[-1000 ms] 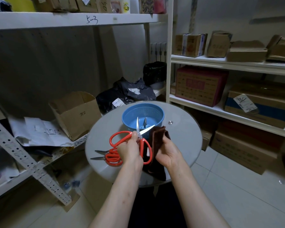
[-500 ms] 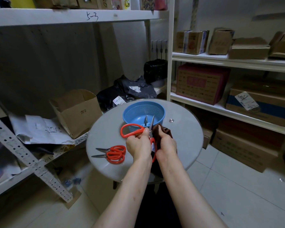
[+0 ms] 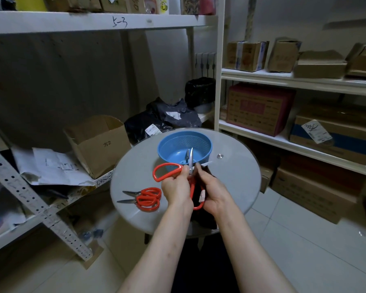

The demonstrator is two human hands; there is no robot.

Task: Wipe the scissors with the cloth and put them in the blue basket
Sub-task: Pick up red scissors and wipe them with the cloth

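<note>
Scissors (image 3: 191, 160) with red handles are held up over the near side of the round grey table (image 3: 237, 180), just in front of the blue basket (image 3: 163, 142) and not yet in it. Their blades stand parted, one pointing up across the basket's near wall and the other angled off to the right. Half a second ago the blades were almost together and pointing up, and a second ago they gaped wide, so they have shut and come partly open again. The left hand (image 3: 175, 187) grips the scissors near the pivot, its fingers curled round the base of the upper handle loop, which sticks out to the left. The right hand (image 3: 216, 192) has its fingers curled round the dark cloth (image 3: 208, 218), pinching it against the scissors. It now sits lower than half a second ago, when its fingertips reached up beside the blades. Whether the cloth touches a blade I cannot tell. The cloth's loose end hangs below the hands over the table edge. A second pair of red scissors (image 3: 147, 199) lies flat on the table to the left, apart from the held pair, where a second ago the two overlapped in view.
</note>
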